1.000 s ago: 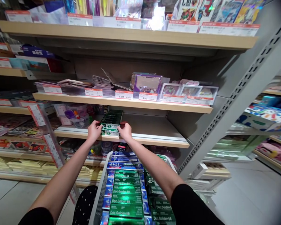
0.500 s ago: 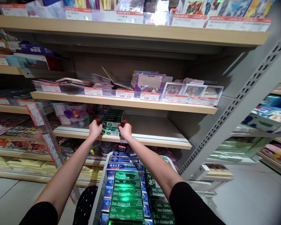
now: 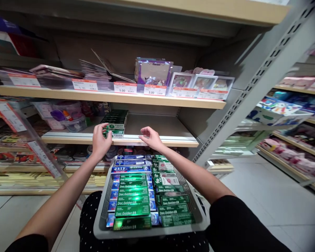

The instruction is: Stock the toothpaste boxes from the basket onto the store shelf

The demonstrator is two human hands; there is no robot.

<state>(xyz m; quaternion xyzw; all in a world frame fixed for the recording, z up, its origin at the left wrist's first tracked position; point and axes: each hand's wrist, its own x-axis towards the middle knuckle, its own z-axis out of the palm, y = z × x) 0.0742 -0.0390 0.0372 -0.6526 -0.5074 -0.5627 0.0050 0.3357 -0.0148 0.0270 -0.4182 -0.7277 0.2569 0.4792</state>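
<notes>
On the lower shelf, rows of green-and-white toothpaste boxes stand stacked in two layers. My left hand is in front of their left side, fingers curved and apart, with nothing visible in it. To the right of the stack, my right hand hovers over the shelf's front edge, fingers spread and holding nothing. Below both hands, a grey basket rests on my lap. Inside it are green Doc.Golden toothpaste boxes, blue toothpaste boxes and more green boxes along the right side.
Clear plastic tubs stand left of the stack. On the shelf board above are thin packets, a purple-framed pack and clear cases. A slotted metal upright rises at the right.
Both hands have let go of the toothpaste boxes on the shelf and drawn back apart, the right one further right. The view has tilted downward, showing more of the basket.
</notes>
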